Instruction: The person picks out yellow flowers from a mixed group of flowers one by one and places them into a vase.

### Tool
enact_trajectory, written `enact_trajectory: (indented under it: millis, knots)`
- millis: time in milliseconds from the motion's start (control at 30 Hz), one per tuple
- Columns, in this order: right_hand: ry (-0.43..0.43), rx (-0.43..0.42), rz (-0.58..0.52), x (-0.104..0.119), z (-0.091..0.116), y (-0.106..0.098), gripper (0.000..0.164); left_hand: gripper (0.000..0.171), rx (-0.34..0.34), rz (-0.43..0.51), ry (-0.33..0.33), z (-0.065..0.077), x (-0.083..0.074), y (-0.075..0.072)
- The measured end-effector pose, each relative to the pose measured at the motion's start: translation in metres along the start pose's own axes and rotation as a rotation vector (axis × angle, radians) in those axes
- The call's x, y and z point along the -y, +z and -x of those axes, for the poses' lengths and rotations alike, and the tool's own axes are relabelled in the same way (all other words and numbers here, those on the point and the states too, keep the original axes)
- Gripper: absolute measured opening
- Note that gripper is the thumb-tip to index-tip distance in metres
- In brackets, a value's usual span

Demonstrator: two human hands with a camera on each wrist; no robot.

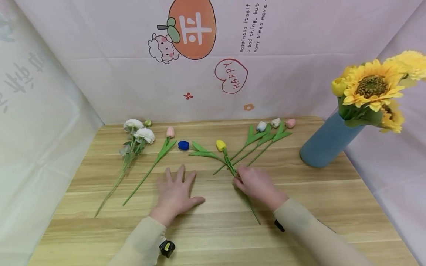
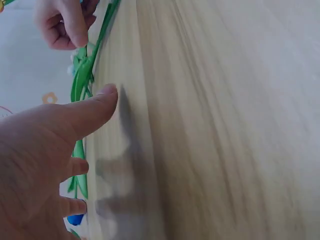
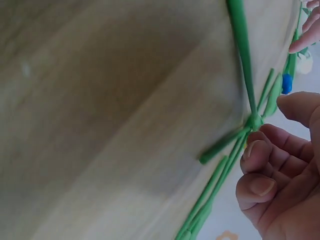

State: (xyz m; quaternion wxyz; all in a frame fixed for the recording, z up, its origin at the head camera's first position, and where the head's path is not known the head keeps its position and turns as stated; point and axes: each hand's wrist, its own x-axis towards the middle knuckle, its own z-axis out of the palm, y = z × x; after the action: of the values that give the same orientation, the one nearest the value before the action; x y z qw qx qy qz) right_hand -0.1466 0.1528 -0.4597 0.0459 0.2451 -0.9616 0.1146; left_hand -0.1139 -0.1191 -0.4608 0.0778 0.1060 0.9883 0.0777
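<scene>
My left hand [image 1: 176, 197] hovers over the wooden table with its fingers spread, holding nothing. In the left wrist view its shadow falls on the wood. My right hand [image 1: 257, 184] is at the stem of a yellow tulip [image 1: 220, 145], fingers loosely curled. In the right wrist view the thumb [image 3: 300, 107] stands apart from the curled fingers, and the green stem [image 3: 245, 60] passes beyond the fingertips; I see no pinch on it. A blue tulip [image 1: 183, 145] lies with its stem crossing toward the yellow one. A pink tulip [image 1: 170, 132] lies beyond the left hand.
White flowers [image 1: 145, 135] lie on the table's left. Pale blue [image 1: 261, 126], white [image 1: 275, 123] and pink [image 1: 291, 123] tulips lie at the back right. A blue vase [image 1: 327, 142] with sunflowers [image 1: 372, 87] stands at the right. Printed cloth [image 1: 133, 88] hangs behind.
</scene>
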Motion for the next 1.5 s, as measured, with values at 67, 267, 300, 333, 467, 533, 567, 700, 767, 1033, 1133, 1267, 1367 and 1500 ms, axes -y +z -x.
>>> enact_trajectory:
  millis: [67,267,300,333,467,533,567,700,767,1033,1133,1267,1367,1500]
  knots:
    - [0.010,0.025,0.002,0.001,0.001,0.004,0.025,0.095,0.018,0.001,-0.011,0.001,0.003,0.002]
    - [0.012,-0.002,0.049,0.000,0.003,0.016,0.026,0.093,0.039,0.039,-0.022,0.001,0.006,0.006]
    - [0.015,-0.014,0.050,0.000,0.003,0.017,0.025,0.093,0.040,0.040,-0.021,0.001,0.006,0.006]
    - [0.021,-0.023,0.047,0.000,0.003,0.017,0.024,0.093,0.041,0.043,-0.021,0.001,0.006,0.006]
    - [0.056,-0.045,0.017,-0.002,0.003,0.014,0.021,0.093,0.038,0.050,-0.018,0.001,0.006,0.005]
    - [0.067,-0.057,0.007,-0.003,0.003,0.012,0.020,0.092,0.036,0.051,-0.017,0.002,0.006,0.005]
    - [0.067,-0.066,0.006,-0.004,0.003,0.010,0.020,0.092,0.034,0.052,-0.017,0.001,0.006,0.005]
    - [0.016,-0.144,0.015,-0.012,0.004,-0.001,0.014,0.092,0.035,0.052,-0.017,0.001,0.006,0.005]
    - [-0.036,-0.204,0.042,-0.017,0.005,-0.010,0.013,0.092,0.038,0.055,-0.018,0.002,0.006,0.005]
    - [-0.176,-0.430,0.207,-0.048,0.015,-0.046,0.009,0.092,0.040,0.047,-0.014,0.002,0.006,0.005]
    - [-0.204,-0.507,0.240,-0.058,0.021,-0.061,0.005,0.092,0.035,0.043,-0.012,0.002,0.006,0.005]
    - [-0.234,-0.628,0.261,-0.069,0.031,-0.081,0.012,0.092,0.035,0.038,-0.010,0.002,0.006,0.005]
    - [-0.251,-0.723,0.273,-0.075,0.038,-0.095,0.012,0.092,0.037,0.037,-0.008,0.002,0.006,0.005]
    - [-0.273,-0.845,0.284,-0.078,0.044,-0.111,0.006,0.092,0.040,0.037,-0.009,0.002,0.006,0.005]
